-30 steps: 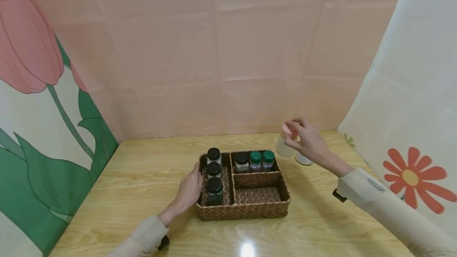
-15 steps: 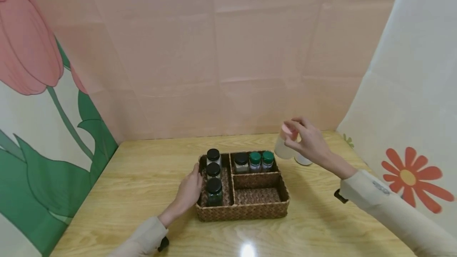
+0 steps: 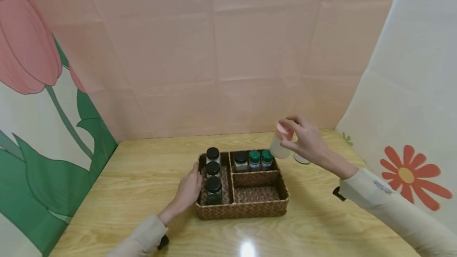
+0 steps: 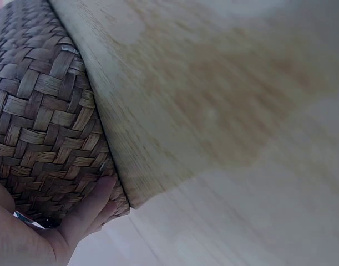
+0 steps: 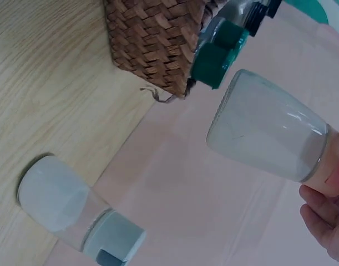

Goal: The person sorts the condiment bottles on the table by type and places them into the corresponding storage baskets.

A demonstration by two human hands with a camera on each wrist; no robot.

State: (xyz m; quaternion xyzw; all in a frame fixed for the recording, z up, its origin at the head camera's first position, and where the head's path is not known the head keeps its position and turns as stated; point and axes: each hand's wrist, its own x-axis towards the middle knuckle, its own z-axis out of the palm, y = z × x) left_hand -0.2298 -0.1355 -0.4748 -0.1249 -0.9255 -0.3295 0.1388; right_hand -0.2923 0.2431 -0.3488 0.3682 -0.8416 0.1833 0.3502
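Observation:
In the head view, my left hand (image 3: pixel 189 185) holds the left wall of a woven basket (image 3: pixel 242 211). Fingers (image 4: pixel 90 208) lie along its outer weave in the left wrist view; the thumb's tip is hidden. By its pink cap, my right hand (image 3: pixel 307 140) pinches a frosted glass shaker bottle (image 3: pixel 279 148), tilted above the back right corner of the basket. That bottle (image 5: pixel 269 130) looks pale and cloudy in the right wrist view. Black-lidded jars (image 3: pixel 214 189) fill part of the left compartment. The back right one holds a black-lidded jar (image 3: pixel 240 162) beside two green-capped bottles (image 3: pixel 254 160).
Right of the basket, a second frosted bottle (image 5: pixel 55 194) with a pale grey cap stands on the wooden table (image 3: pixel 143 177), largely hidden by the right hand in the head view. The basket's front right compartment (image 3: pixel 257 195) shows bare weave. A pink backdrop (image 3: pixel 214 70) rises behind.
The pink-capped bottle has moved a little left, toward the basket's back right corner, tilting slightly more. The left hand and basket stay in place.

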